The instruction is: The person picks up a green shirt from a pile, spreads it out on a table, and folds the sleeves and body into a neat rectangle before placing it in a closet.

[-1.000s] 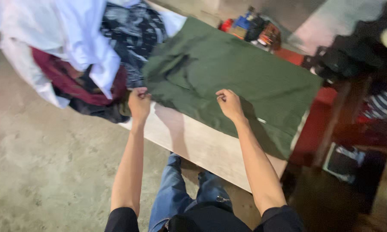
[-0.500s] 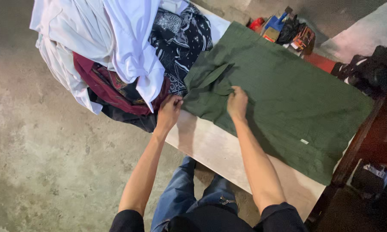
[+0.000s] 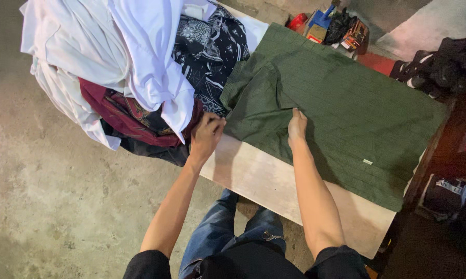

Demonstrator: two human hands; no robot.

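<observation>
Shirt: green shirt lies flat on wooden table, sleeve end folded over.
L hand: left hand at shirt's near-left corner, fingers curled, pinching the edge.
R hand: right hand flat on shirt near fold, fingers together, gripping nothing.
Pile: clothes heap just left of shirt, touching it.

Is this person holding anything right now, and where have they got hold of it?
Yes: the green shirt. The left hand pinches its near left corner; the right hand presses on the folded sleeve edge.
</observation>
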